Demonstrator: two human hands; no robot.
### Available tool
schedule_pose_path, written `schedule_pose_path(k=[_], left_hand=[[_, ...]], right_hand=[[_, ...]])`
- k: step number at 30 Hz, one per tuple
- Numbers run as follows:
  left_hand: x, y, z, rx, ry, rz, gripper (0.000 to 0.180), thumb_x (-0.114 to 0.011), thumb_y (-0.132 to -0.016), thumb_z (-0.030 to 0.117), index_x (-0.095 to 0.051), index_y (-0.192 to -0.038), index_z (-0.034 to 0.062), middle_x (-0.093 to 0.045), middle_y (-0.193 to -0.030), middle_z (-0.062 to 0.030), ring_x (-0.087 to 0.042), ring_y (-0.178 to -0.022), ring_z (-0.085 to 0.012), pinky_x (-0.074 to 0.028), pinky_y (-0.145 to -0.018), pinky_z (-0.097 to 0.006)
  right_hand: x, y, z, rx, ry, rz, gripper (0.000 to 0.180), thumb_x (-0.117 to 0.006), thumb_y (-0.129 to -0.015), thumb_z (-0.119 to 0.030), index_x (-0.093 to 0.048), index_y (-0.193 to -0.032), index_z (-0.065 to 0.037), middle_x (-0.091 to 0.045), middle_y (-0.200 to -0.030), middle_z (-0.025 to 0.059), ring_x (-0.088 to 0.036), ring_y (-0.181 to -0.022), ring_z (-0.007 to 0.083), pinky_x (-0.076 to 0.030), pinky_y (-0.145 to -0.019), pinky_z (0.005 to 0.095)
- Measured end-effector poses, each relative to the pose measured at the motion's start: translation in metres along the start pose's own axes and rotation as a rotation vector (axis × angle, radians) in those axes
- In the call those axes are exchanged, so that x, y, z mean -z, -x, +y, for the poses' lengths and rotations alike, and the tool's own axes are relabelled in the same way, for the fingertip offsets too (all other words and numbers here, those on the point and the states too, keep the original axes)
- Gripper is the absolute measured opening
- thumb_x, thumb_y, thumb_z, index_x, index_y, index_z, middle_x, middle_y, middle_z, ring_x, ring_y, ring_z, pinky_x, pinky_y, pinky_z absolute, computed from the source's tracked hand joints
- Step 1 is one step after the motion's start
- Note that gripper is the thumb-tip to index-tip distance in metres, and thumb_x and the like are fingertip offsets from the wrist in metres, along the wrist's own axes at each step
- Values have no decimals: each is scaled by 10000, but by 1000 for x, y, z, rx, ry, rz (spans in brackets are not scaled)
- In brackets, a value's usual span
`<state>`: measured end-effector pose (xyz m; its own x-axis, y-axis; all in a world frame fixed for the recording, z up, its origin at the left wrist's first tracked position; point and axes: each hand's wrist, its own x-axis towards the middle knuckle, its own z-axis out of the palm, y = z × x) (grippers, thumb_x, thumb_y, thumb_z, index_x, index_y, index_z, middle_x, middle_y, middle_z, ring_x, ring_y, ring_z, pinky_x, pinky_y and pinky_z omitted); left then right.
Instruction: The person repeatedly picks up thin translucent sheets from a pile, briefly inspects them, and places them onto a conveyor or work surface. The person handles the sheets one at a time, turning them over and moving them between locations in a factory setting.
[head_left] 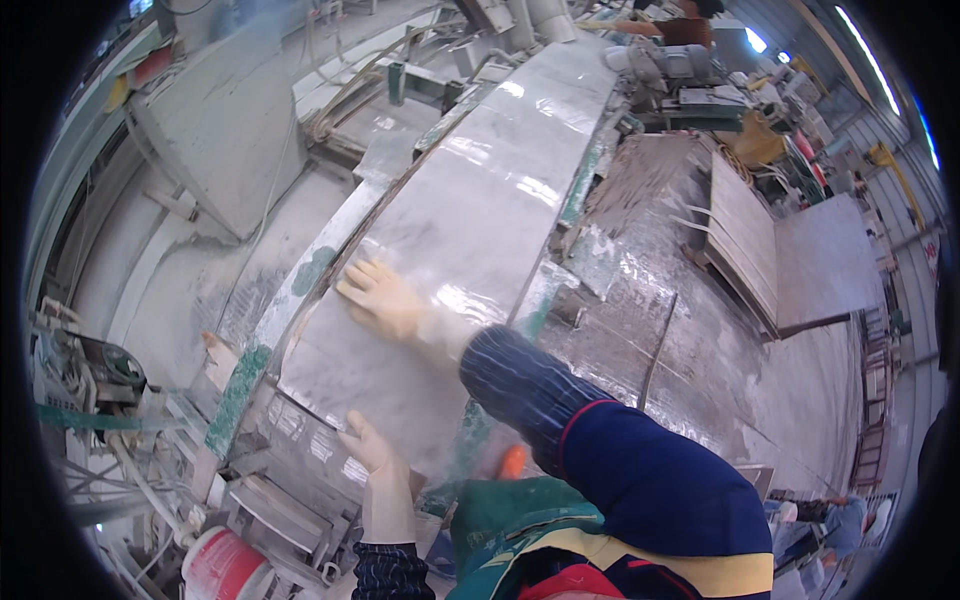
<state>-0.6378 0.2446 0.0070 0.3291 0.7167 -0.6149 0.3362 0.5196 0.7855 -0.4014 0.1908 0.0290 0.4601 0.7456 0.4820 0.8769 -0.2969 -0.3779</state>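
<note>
A long, pale grey stone slab (480, 215) with a wet, shiny top lies on a machine bed and stretches away toward the far upper right. My right hand (385, 303), in a cream rubber glove, rests flat on the slab near its left edge, fingers spread. My left hand (375, 450), gloved the same way, is at the slab's near end with its fingers apart. Whether its fingertips touch the slab's edge I cannot tell. Neither hand has anything loose in it.
Green-painted bed edges (240, 400) flank the slab. A red and white bucket (225, 565) stands at lower left. On the right, flat panels (825, 265) lean beside a wet, dusty surface. Motors (685, 62) sit at the far end; people appear at lower right.
</note>
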Motion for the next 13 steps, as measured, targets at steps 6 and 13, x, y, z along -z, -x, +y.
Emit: schedule_pose_path(k=[6, 13], left_hand=[[4, -12, -7, 121, -23, -31, 782, -449, -1043, 548, -215, -1607, 60, -384, -1597, -178, -510, -1345, -311, -451, -1105, -454], [4, -14, 0, 114, -125, -63, 836, -449, -1026, 599, -174, -1619, 77, -361, -1611, -183, -482, -1384, -334, -457, -1109, -469]], right_hand=[[88, 165, -66, -379, 38, -6, 479, -668, -907, -149, -564, -1362, -42, -513, -1433, 268, -474, -1335, 472, -403, -1109, 543], [190, 403, -144, -1551, -757, 668, 417, -565, -1004, -85, -524, -1418, -77, -671, -1182, 116, -680, -845, 248, -600, -674, 374]])
